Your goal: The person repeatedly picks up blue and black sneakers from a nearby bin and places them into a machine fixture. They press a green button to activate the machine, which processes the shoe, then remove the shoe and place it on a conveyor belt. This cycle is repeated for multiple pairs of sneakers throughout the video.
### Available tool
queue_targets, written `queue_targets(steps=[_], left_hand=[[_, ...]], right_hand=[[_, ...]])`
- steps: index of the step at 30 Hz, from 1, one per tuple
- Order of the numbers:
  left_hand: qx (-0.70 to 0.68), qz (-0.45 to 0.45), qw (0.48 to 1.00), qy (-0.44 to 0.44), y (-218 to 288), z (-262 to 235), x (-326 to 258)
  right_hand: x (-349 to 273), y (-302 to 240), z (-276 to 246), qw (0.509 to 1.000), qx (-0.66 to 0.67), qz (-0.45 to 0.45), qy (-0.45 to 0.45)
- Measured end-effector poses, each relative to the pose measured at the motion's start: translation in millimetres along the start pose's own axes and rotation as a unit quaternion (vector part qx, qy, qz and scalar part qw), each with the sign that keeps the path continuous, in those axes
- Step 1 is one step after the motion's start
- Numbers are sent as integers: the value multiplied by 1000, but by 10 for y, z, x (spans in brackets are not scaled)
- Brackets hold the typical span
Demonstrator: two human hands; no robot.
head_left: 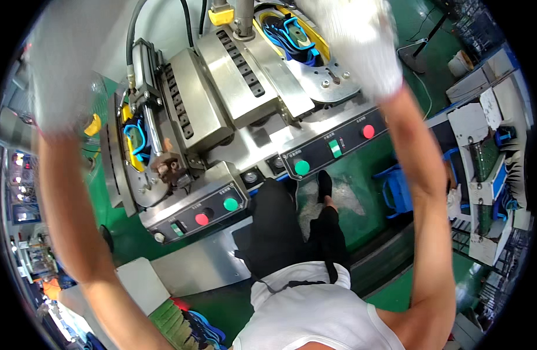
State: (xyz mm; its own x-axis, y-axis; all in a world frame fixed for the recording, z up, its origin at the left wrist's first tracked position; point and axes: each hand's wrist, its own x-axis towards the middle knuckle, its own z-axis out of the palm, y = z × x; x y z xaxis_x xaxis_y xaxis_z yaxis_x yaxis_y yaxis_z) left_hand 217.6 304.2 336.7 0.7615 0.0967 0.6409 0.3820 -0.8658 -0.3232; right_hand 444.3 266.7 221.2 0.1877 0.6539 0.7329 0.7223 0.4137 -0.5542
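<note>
Both my hands wear white knit gloves and are raised toward the top of the view. My left hand [70, 70] is at the upper left, smeared by motion, above the machine's left station. My right hand [361, 46] is beside the right station, partly covering its edge; its fingers are blurred and run toward the top border. In that station a black and blue shoe upper [289, 36] sits inside a yellow-lined mould [322, 46]. Another blue-edged shoe piece [137, 140] lies in the left station's yellow-lined holder. Whether either hand holds anything is hidden.
Steel blocks [236, 70] and a press rod [244, 20] stand between the stations. Two control panels [332, 146] with green and red buttons face me. A blue stool [396, 189] and a rack with trays [484, 186] are at right; green and blue pieces [184, 324] lie lower left.
</note>
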Motion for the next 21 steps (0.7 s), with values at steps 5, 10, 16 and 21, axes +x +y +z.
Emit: queue_targets(steps=[5, 10, 16, 21], left_hand=[[-392, -228, 869, -196, 1764, 632, -2188], [-595, -630, 422, -264, 3059, 917, -3442], [-725, -658, 202, -15, 3510, 1420, -4253], [-786, -532, 314, 1, 3642, 1863, -4740]], right_hand=[[-2387, 183, 50, 973, -10, -28, -231], [-3538, 705, 602, 875, -219, -53, -429], [-3488, 298, 422, 923, -140, -12, -358], [-3999, -437, 768, 924, 68, -45, -374]])
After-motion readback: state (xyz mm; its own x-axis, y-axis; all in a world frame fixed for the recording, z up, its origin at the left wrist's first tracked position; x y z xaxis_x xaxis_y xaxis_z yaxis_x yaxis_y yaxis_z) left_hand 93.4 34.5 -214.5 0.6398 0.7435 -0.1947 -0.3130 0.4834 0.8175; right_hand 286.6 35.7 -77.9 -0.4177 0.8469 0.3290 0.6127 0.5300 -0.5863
